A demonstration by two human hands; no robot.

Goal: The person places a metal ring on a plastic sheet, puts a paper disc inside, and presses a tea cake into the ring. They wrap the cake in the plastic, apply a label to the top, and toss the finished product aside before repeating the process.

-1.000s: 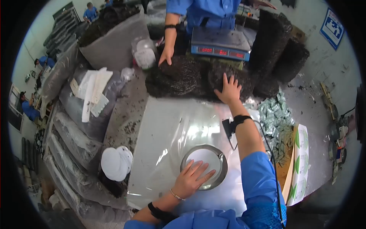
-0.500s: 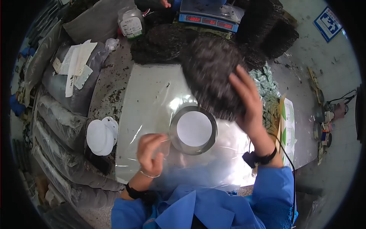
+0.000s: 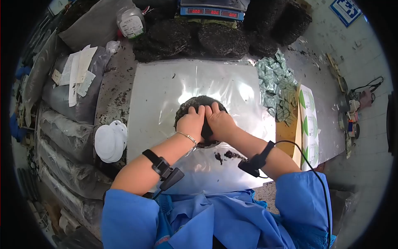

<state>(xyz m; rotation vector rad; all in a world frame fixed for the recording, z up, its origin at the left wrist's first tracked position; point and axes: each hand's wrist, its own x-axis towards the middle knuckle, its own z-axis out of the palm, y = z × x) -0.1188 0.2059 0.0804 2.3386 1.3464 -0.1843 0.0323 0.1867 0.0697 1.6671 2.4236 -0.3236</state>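
Several grey, plastic-wrapped bundles [image 3: 62,159] are stacked at far left, lost in shadow towards the lens rim, with pale paper strips [image 3: 74,74] laid on top, perhaps simply parked out of the way. Next, thin white paper discs [image 3: 107,143] are placed in an overlapping pile, presumably for easy reach. Now the centre: a rough, round black mass [image 3: 206,130] is set on the glossy, plastic-covered white sheet [image 3: 155,99], right before the body, and is pressed by both hands. The bare left hand [image 3: 192,123] is laid over its left half, fingers bent and bunched; the bare right hand [image 3: 219,123] is set close alongside, fingers angled forward. Weight seems evenly shared that way; whether anything is gripped cannot be told, palms and thumbs being largely hidden, like whatever lies beneath. Behind, dark slabs [image 3: 224,41] are lined up under a blue scale with red digits [image 3: 212,12], cut off at the top. At right, shiny pale-green packets [image 3: 271,81] are heaped beside white card printed with green [image 3: 307,124], their contents impossible to make out.
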